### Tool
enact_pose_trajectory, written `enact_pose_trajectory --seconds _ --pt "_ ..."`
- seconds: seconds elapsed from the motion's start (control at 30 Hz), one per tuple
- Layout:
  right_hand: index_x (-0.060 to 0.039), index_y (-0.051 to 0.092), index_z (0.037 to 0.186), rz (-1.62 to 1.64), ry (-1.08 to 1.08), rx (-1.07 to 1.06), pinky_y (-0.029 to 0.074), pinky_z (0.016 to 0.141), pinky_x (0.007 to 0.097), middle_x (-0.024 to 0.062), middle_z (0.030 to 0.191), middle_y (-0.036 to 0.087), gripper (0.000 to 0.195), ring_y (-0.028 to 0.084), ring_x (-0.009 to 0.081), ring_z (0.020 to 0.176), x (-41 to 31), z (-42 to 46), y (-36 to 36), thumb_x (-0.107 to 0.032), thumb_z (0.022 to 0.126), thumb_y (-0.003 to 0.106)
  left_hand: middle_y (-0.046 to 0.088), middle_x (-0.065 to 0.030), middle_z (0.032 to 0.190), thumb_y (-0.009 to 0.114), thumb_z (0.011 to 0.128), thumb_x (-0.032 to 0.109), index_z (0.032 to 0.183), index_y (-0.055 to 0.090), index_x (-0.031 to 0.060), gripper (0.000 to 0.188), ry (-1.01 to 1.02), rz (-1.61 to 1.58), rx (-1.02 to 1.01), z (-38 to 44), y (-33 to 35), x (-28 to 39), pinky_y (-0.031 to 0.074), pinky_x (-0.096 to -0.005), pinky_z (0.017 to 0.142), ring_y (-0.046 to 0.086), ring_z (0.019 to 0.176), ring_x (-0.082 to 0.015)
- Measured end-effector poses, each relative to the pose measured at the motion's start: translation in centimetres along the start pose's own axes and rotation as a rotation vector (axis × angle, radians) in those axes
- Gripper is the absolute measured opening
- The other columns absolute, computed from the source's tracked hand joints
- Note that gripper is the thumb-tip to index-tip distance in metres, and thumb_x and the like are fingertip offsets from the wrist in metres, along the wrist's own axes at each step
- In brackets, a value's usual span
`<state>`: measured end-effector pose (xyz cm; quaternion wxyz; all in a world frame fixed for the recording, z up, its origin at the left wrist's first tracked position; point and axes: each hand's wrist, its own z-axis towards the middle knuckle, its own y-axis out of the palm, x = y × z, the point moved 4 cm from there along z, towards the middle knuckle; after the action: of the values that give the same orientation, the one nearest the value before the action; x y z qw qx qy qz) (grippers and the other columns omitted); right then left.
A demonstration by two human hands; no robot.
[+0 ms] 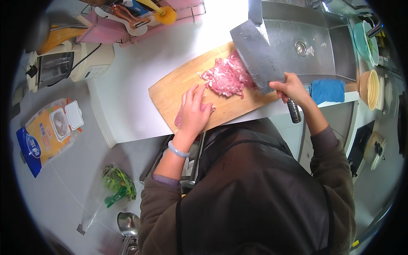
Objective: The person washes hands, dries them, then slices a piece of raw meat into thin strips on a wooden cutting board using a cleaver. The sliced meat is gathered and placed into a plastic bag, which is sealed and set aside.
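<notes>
My right hand (291, 87) grips a cleaver (256, 55) where its broad blade meets the dark patterned handle. The blade is over the right part of a wooden cutting board (165, 92) and covers some of a heap of cut raw meat (224, 78). My left hand (194, 111) lies on a smaller piece of raw meat (178, 118) near the board's left front corner and partly hides it. Between the two hands the heap rests on the middle of the board. Whether the blade touches the meat, I cannot tell.
Right of the board is a steel sink (287, 32) with a blue cloth (327, 90) at its front edge. A pink rack (110, 27) with utensils stands at the back left, beside a cream appliance (92, 62). Bagged greens (118, 183) and a wipes pack (47, 137) are at left.
</notes>
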<state>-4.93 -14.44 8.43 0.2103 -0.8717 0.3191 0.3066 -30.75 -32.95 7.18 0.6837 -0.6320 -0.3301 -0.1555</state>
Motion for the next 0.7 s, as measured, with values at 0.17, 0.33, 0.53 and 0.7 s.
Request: enact_pose_trajectory --seconds 0.17,0.33,0.53,0.7 --pt "0.0015 0.062 0.092 -0.096 -0.097 0.216 0.036 0.035 0.026 0.004 0.055 0.055 0.014 0.046 0.0094 0.038 1.8 -2.3 -2.9 -0.012 0.09 0.066 0.039 -0.0249 0.142 0.079 0.071 0.014 0.137 0.046 0.003 0.075 -0.016 0.106 -0.061 3.5 1.4 2.1 0.032 -0.0476 0.111 0.034 0.133 -0.0446" --pt "0.0022 0.065 0.092 -0.251 -0.128 0.254 0.042 0.044 0.0293 0.0062 0.058 0.06 0.016 0.055 0.0111 0.047 3.8 -5.3 -2.9 -0.013 0.089 0.067 0.038 -0.0253 0.143 0.084 0.067 0.023 0.138 0.045 0.002 0.084 -0.2 0.141 -0.012 -0.1 -2.8 -0.8 0.031 -0.0476 0.112 0.034 0.134 -0.0426" --pt "0.0 0.065 0.093 -0.435 -0.446 0.071 0.048 0.058 0.0416 0.0211 0.071 0.064 0.015 0.062 0.0397 0.065 3.1 -6.0 0.7 -0.011 0.083 0.069 0.041 -0.0246 0.138 0.091 0.057 0.026 0.144 0.031 -0.0004 0.109 -0.414 0.083 -0.175 -6.1 -2.7 -2.6 0.034 -0.0475 0.109 0.038 0.131 -0.0414" --pt "0.0001 0.062 0.081 -0.748 -0.544 -0.062 0.048 0.064 0.0511 0.0224 0.071 0.063 0.016 0.062 0.0423 0.071 2.1 -4.4 5.3 -0.015 0.085 0.066 0.05 -0.0251 0.123 0.088 0.058 0.023 0.139 0.036 -0.0029 0.1 -0.423 0.247 0.002 -5.5 -0.3 -1.9 0.04 -0.0467 0.101 0.05 0.115 -0.04"
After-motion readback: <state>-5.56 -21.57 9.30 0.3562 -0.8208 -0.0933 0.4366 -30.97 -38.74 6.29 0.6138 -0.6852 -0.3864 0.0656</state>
